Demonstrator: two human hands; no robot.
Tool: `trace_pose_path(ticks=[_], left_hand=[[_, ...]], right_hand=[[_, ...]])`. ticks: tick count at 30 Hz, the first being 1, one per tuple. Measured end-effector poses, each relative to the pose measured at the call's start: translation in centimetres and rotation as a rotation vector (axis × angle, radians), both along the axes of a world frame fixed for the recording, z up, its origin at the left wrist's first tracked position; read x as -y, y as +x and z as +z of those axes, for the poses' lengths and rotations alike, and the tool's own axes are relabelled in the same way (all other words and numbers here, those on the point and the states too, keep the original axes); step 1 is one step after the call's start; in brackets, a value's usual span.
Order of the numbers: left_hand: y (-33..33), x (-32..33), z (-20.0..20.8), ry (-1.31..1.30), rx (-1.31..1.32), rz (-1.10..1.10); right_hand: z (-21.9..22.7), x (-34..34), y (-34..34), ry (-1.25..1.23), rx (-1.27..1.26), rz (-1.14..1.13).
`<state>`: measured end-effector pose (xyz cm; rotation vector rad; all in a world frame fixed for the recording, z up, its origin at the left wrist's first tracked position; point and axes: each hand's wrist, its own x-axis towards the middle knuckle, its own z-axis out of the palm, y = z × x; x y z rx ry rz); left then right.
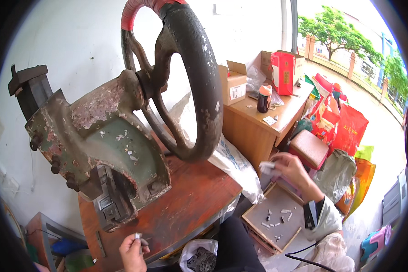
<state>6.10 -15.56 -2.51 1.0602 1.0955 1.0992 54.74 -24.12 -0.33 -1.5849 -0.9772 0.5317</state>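
Note:
My left hand [132, 253] is closed at the front edge of the red-brown bench, pinching a small silvery metal piece [138, 236] between thumb and fingers. To the right, my right hand [294, 171] is raised above a shallow wooden tray [276, 206]. It grips a whitish object [269, 168], too blurred to tell its kind. Several small metal pieces [285, 211] lie scattered in the tray. A heavy, worn hand press [99, 122] stands on the bench, with a large black handwheel [199, 86] partly wrapped in red. Its die [106, 201] sits low, beyond my left hand.
A white bag [186, 260] of dark grey pieces stands between the bench and my leg. A metal strip [100, 244] lies on the bench. Behind the tray are a wooden desk [245, 131] with boxes and a dark bottle [263, 102], a padded stool [308, 147] and red bags [351, 127].

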Motion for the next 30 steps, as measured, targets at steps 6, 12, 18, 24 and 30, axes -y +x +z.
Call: trace_pose_path(ticks=[6, 12, 18, 24, 30], left_hand=[[-0.1, 0.4, 0.2, -0.194, 0.339, 0.004], [2.2, -0.5, 0.1, -0.362, 0.59, 0.032], [1.9, -0.1, -0.5, -0.356, 0.562, 0.091], [3.5, 0.0, -0.3, -0.199, 0.34, 0.232], [4.6, 0.9, -0.2, -0.167, 0.296, 0.375]], right_hand=[[-5.8, -10.6, 22.3, 0.059, 1.085, -0.453], [-12.5, -14.4, 33.8, -0.128, 1.009, -0.425], [-9.9, -15.9, 20.2, 0.311, 1.0, -0.493], [-5.3, -7.1, -16.3, 0.652, 0.743, 0.537], [-4.0, -8.7, -30.1, 0.634, 0.604, 0.884]])
